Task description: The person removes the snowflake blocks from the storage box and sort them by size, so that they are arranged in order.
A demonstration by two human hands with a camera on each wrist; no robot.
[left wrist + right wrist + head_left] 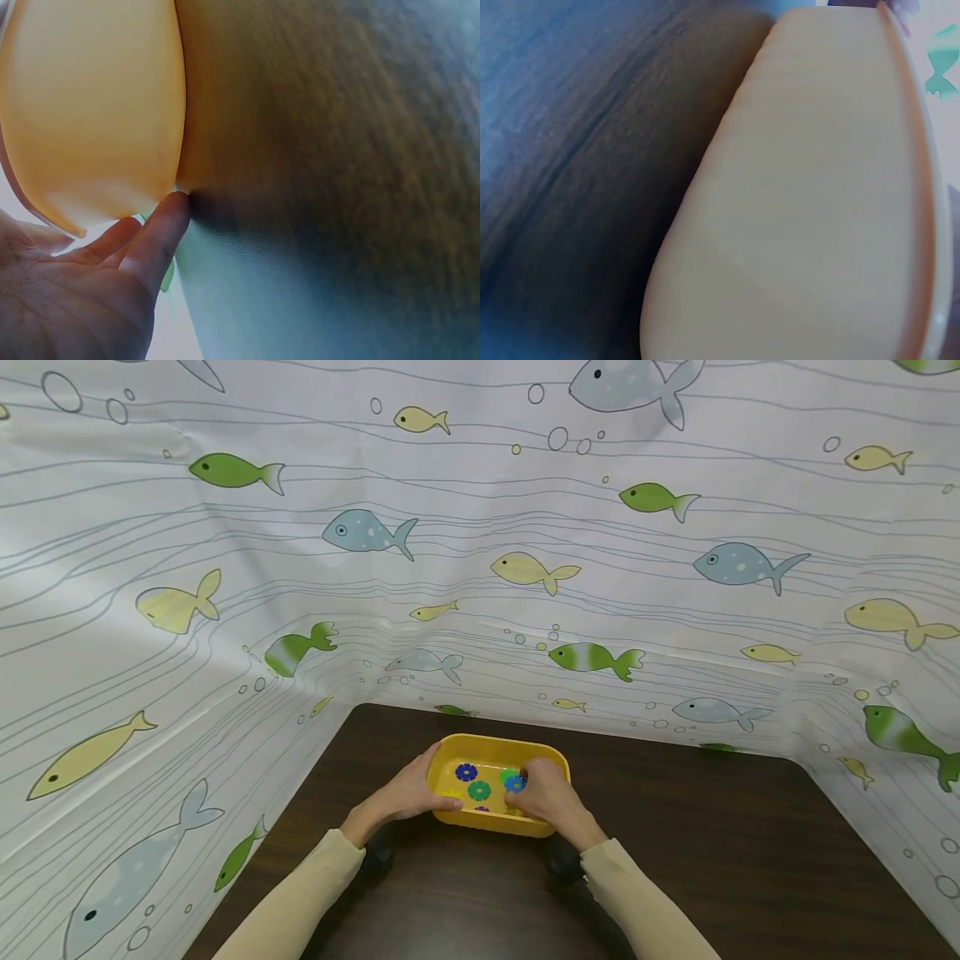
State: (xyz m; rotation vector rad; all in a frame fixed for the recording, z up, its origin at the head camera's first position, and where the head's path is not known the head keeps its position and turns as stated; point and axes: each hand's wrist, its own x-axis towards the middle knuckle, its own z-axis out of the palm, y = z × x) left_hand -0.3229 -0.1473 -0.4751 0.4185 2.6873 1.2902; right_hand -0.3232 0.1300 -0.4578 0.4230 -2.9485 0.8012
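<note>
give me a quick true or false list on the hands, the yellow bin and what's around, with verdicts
1. The left hand holds the left end of the yellow bin. True.
2. The yellow bin holds nothing. False: a dark blue disc and a green disc, among others, lie in it.
3. The right hand reaches into the yellow bin. True.
4. The yellow bin is upside down. False: its open side faces up.
5. The sheet behind the table shows printed fish. True.
</note>
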